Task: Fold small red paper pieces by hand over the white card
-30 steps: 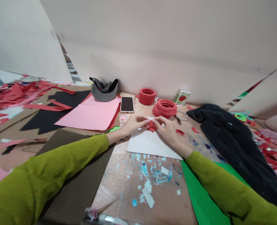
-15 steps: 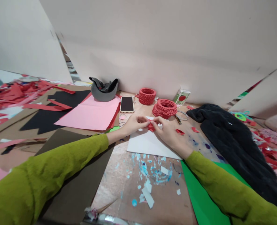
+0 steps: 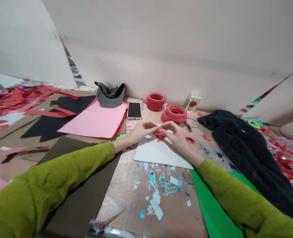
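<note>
A small red folded piece (image 3: 160,134) is pinched between the fingertips of my left hand (image 3: 144,130) and my right hand (image 3: 173,134), just above a white sheet (image 3: 158,153). The fingers partly cover it, so its exact shape is hard to make out. Beyond my right hand lie stacked red textured rings (image 3: 174,114), and a taller red ring (image 3: 155,101) stands behind them. Small red folded scraps (image 3: 190,139) rest right of my right hand.
A phone (image 3: 134,110), a grey cap (image 3: 110,96) and pink paper (image 3: 97,119) are at the left. A small box (image 3: 192,102) stands by the wall. Dark cloth (image 3: 238,148) and green paper (image 3: 216,205) lie at the right; paper scraps (image 3: 156,208) are in front.
My right hand's fingers have lifted and shifted slightly, showing more of the red piece. My left hand has barely moved.
</note>
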A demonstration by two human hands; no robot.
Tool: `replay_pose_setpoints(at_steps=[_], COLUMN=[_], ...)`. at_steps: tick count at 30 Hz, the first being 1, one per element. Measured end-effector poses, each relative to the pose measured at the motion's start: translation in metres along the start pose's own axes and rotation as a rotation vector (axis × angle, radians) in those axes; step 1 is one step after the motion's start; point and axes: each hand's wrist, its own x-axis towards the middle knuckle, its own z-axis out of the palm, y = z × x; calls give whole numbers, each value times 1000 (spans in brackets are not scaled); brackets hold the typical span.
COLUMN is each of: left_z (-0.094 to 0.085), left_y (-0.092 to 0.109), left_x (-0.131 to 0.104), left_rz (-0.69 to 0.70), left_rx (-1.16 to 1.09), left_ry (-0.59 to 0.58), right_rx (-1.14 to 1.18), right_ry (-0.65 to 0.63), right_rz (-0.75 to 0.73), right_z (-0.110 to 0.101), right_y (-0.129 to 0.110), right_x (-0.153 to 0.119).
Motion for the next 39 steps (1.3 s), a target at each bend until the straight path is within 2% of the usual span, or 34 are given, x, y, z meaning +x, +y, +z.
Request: replay_pose_setpoints(at_steps=[5, 10, 16, 28, 39], left_z=[-1, -2, 0, 3, 0], left_y=[0, 0, 2, 4, 5], left_x=[0, 1, 0, -3, -3], left_rz=[51, 78, -24, -48, -54], left_rx=[96, 148, -3, -112, -52], left_ry=[16, 29, -11, -68, -52], right_rx=[-75, -70, -62, -55, -137], right_ry=[-65, -3, 45, 56, 29], right_rz=[-24, 16, 15, 17, -8], right_z=[0, -1, -3, -3, -3], right_y=[-2, 5, 14, 15, 9], right_x=[1, 1, 2, 2, 2])
